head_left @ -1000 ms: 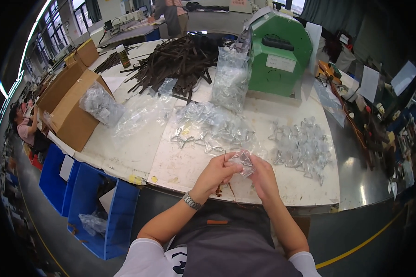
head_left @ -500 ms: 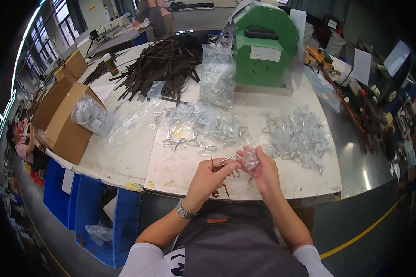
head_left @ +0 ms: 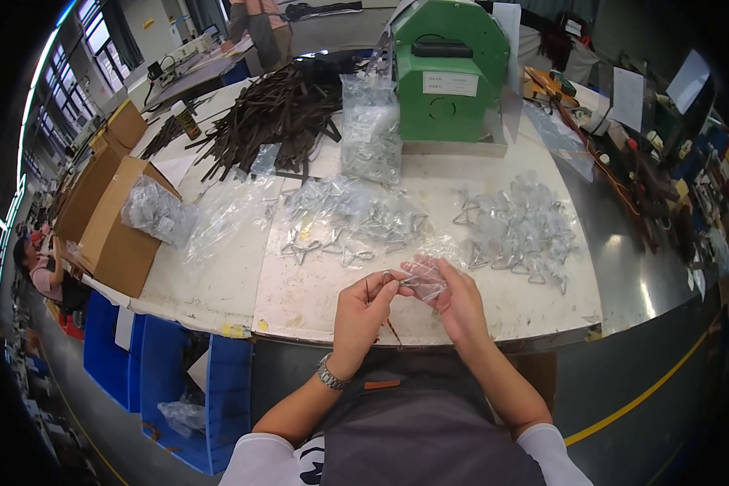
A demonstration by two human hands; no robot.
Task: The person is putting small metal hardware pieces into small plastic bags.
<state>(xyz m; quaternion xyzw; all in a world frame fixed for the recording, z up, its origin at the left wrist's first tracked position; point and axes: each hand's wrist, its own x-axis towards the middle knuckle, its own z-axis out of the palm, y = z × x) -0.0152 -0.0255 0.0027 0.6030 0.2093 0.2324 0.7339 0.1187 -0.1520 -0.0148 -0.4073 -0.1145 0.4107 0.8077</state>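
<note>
Above the table's front edge, my left hand (head_left: 360, 312) pinches a triangular metal buckle, mostly hidden by the fingers. A thin brown cord (head_left: 394, 330) hangs from the same hand. Close beside it, my right hand (head_left: 463, 312) is closed on a small clear plastic bag (head_left: 431, 280), which meets the left fingertips. Whether the buckle is partly inside the bag I cannot tell. Beyond my hands lie several loose and bagged metal buckles (head_left: 352, 256), with another spread of bagged buckles (head_left: 520, 231) to the right.
A green machine (head_left: 445, 97) stands at the back, with a large bag of hardware (head_left: 371, 134) beside it. Dark strips (head_left: 271, 121) are heaped at the back left. An open cardboard box (head_left: 125, 231) sits on the left, above blue bins (head_left: 223, 397).
The left hand has brought the buckle against the plastic bag in my right hand. The bag is now spread out more, and the view has shifted slightly.
</note>
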